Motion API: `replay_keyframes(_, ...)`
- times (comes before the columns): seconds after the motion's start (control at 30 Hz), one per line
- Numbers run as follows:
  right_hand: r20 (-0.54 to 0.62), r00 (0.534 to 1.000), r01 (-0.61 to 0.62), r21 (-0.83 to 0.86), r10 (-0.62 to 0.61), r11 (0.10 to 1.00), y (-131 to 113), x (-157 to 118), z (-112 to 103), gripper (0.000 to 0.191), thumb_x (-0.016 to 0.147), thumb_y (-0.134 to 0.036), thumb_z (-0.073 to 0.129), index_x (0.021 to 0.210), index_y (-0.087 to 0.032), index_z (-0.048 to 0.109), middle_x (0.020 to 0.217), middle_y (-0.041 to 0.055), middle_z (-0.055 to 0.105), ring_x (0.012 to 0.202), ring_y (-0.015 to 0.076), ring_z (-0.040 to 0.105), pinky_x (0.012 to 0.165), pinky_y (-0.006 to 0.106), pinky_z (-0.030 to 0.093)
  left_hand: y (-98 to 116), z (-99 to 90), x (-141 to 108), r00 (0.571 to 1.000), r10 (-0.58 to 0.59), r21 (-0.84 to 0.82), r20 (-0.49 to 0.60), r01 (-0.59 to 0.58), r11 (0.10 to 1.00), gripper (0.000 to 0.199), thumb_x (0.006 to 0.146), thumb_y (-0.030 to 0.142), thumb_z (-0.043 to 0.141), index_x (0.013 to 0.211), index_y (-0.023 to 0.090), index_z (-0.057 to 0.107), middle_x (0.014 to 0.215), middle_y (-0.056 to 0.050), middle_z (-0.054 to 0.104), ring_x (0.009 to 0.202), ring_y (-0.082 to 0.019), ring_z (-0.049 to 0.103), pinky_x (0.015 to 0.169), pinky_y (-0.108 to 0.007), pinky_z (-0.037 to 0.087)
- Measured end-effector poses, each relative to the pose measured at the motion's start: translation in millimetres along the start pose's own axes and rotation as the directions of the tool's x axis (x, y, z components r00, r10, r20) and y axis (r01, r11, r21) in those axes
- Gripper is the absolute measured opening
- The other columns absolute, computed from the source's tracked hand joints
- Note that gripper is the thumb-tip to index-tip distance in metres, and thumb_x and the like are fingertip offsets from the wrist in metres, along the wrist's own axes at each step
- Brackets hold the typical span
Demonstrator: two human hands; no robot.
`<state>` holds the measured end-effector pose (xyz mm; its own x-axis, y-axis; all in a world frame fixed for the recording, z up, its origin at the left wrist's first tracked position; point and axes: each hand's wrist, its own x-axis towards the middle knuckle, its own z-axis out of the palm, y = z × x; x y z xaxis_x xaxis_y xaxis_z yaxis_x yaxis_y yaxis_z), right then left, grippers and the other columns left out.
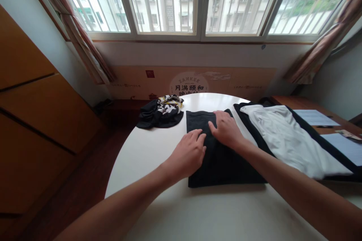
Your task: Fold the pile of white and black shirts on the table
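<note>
A folded black garment [226,165] lies flat on the round white table [135,162] in front of me. My left hand [190,151] is over its left edge, fingers loosely bent and slightly apart, with no cloth visibly gripped. Farther back, my right hand [226,128] rests on the upper part of the same garment. Its thumb and fingers are spread, palm down. The fingertips' exact contact with the cloth is partly hidden.
A crumpled black garment with a white and yellow pattern [164,112] lies at the table's far left. On the right, a white garment [279,135] lies over black cloth. Papers [315,117] are on a wooden desk behind it. A barred window [164,3] faces me.
</note>
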<state>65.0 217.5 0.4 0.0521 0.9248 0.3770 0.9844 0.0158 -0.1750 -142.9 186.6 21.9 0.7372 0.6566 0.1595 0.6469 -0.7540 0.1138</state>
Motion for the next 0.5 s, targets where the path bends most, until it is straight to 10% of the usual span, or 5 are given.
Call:
replay_keyframes(0.2,0.228,0.973,-0.034,-0.035,0.041,0.999,7,-65,13,0.075,0.107,-0.050,0.031,0.165,-0.003,0.027,0.173,0.0201,0.022,0.161,0.0331,0.020,0.129,0.055,0.021,-14,30.3,1,0.968,-0.140,0.009,0.206,0.141,0.990,0.087,0.107,0.060,0.035,0.164,-0.005,0.024,0.171,-0.028,0.017,0.161,-0.039,0.015,0.129,-0.051,0.021)
replay_keyframes(0.5,0.181,0.950,-0.282,0.134,0.256,0.950,40,-99,7,0.089,0.100,-0.060,0.045,0.166,-0.005,0.022,0.173,0.0246,0.021,0.162,0.0366,0.014,0.129,0.055,0.018,-18,22.2,15,0.926,-0.371,-0.093,0.073,0.377,0.921,0.069,0.101,0.040,0.047,0.155,-0.002,0.038,0.164,-0.032,0.036,0.154,-0.041,0.034,0.123,-0.053,0.030)
